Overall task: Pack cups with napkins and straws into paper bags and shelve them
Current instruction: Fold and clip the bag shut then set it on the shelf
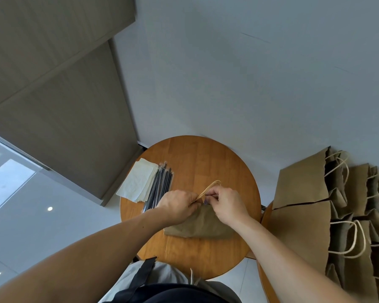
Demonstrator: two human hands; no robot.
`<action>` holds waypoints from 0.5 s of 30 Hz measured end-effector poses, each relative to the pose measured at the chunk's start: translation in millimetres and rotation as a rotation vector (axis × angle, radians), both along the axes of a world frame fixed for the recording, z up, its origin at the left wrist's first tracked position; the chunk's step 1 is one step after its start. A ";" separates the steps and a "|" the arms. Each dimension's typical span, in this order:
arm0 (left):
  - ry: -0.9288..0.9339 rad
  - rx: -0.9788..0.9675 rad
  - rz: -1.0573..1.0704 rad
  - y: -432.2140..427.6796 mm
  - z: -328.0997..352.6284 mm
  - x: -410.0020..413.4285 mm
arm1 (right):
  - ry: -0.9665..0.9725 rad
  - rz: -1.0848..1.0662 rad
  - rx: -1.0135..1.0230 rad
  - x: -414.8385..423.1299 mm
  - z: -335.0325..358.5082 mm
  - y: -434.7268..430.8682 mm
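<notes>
Pinching a flat paper bag (198,224) at its top edge, left hand (177,206) and right hand (225,204) meet above a round table (206,162).

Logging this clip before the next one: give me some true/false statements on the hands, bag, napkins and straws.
1. The left hand and right hand both grip the top of the bag. True.
2. The napkins lie right of the straws. False: the napkins lie left of the straws.
3. A cup stands beside the bag. False: no cup is in view.
4. Spare bags lie off to the right. True.
5. The table is square. False: the table is round.
</notes>
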State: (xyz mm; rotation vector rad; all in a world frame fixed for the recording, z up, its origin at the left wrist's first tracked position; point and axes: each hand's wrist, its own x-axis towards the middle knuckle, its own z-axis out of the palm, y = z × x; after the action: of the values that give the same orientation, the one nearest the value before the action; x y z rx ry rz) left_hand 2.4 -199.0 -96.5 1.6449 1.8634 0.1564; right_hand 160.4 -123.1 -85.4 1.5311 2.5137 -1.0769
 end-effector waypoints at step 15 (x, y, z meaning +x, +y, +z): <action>0.003 -0.010 -0.024 -0.2 -1.1 1.3 | -0.102 0.139 0.029 -1.1 5.5 0.3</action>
State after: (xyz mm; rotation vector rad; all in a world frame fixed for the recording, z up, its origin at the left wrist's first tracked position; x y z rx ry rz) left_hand 3.7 -199.3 -97.6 1.6608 1.8426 0.1345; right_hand 159.3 -122.8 -79.9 1.3571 2.5337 -0.9238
